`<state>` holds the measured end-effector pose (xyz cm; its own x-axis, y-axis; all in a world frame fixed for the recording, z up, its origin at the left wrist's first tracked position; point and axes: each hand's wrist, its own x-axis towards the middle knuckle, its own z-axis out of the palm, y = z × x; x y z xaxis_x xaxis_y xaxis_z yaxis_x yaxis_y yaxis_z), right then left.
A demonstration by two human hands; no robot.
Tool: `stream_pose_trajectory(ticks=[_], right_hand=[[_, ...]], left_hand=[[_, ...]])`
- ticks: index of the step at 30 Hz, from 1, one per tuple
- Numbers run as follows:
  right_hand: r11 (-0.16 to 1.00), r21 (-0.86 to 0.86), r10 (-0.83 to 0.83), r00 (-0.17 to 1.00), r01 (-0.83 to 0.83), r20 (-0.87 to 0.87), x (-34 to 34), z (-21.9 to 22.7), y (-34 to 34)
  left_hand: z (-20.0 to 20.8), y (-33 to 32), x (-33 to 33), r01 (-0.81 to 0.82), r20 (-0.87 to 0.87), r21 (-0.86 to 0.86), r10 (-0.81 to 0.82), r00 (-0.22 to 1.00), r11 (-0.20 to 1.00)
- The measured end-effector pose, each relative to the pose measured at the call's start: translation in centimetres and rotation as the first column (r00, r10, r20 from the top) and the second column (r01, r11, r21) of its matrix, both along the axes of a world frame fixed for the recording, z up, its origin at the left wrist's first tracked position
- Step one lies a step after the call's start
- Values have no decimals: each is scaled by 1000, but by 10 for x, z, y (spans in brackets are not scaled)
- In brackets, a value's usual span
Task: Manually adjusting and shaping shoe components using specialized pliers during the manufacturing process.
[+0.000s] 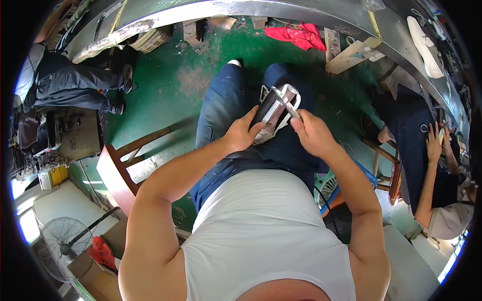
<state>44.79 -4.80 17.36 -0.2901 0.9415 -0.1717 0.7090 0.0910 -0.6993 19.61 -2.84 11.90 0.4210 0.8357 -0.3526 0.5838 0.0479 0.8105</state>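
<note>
A shoe upper [272, 113], dark on its outer side with white edges and a brown inner part, lies tilted across my thighs. My left hand [242, 131] grips its near left side, thumb pressed against it. In my right hand [312, 131] is a silver metal hand tool [284, 102], its fingers wrapped around the near end. The tool's far end lies over the upper part of the shoe; whether it touches cannot be made out. The palm hides the tool's grip.
A long dark bench [321, 15] curves along the far side, with a white shoe [425, 47] on its right. Red cloth [297, 36] lies on the green floor. Wooden stools flank me. Co-workers sit at right and stand at left. A fan [65, 246] is lower left.
</note>
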Motion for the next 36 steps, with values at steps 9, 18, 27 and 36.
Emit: stream_pose_trajectory(ticks=[9, 18, 27, 36], right_hand=[[982, 7, 183, 970, -187, 162, -19, 5, -18], [952, -114, 304, 900, -283, 313, -29, -2, -22], [959, -204, -245, 934, 194, -261, 34, -8, -41], [839, -431, -480, 823, 331, -303, 46, 10, -48]], left_hand=[[-1, 7, -11, 112, 83, -54, -107, 991, 992], [15, 11, -6, 205, 177, -190, -171, 969, 960], [73, 26, -7, -83, -33, 139, 88, 996, 987], [124, 103, 28, -284, 733, 120, 108, 672, 951]])
